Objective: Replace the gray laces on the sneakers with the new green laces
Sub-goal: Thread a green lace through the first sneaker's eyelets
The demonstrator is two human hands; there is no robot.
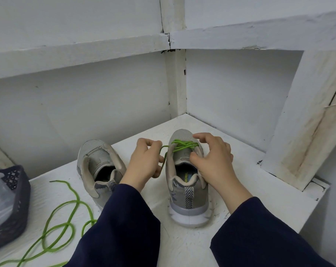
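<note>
Your left hand [146,160] pinches a free strand of the thin, round green cord lace [184,146] just left of the gray mesh sneaker with the white sole [188,199], with its fingers curled round the strand. Your right hand [214,157] arches over that sneaker's lacing, fingers loosely curved and apart, thumb resting on the tongue; it appears to grip nothing.

The lace crosses through the eyelets nearer the toe, and the rows nearer the collar are not yet filled. Expect the cord to be light, limp and a little slick. It will not push through an eyelet by its body, so take it close behind the stiff tip, which does not show here.

The sneaker is light and its mesh upper soft, so it will likely slide or fold under a pull. Steady it at the tongue or the firmer heel.

Left of that sneaker stands a second gray mesh sneaker without a lace [99,160]. Further left, a loose green lace [67,224] coils on the white painted bench [250,180], beside a dark perforated plastic basket [14,209].
</note>
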